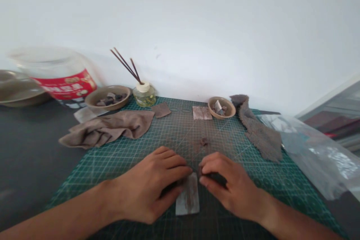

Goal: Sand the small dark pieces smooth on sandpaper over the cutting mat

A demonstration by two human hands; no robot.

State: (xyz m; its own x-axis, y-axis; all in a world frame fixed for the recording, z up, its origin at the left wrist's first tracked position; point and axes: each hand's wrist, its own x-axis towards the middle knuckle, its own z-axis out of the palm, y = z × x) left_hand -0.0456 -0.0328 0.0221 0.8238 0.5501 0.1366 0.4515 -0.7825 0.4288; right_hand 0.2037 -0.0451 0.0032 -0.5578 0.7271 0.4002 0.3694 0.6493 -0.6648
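My left hand (156, 183) rests on the green cutting mat (168, 131), its fingers closed at the top left edge of a pale, brown-smudged rectangular piece (189, 197). What those fingers hold, if anything, is hidden. Just right of that piece, my right hand (230, 183) pinches a small dark brown lump (200, 169) between thumb and fingers. A small brown crumb-like lump (204, 141) lies on the mat beyond both hands. Farther back are a square brown patch (161, 110) and a smudged pale sheet (201, 113).
A brown cloth (112, 129) and a bowl of dark bits (108, 97) are at left, near a red-labelled jar (67, 82) and a reed diffuser (144, 94). At right are a small bowl (221, 107), a grey-brown cloth (260, 135) and clear plastic (315, 153).
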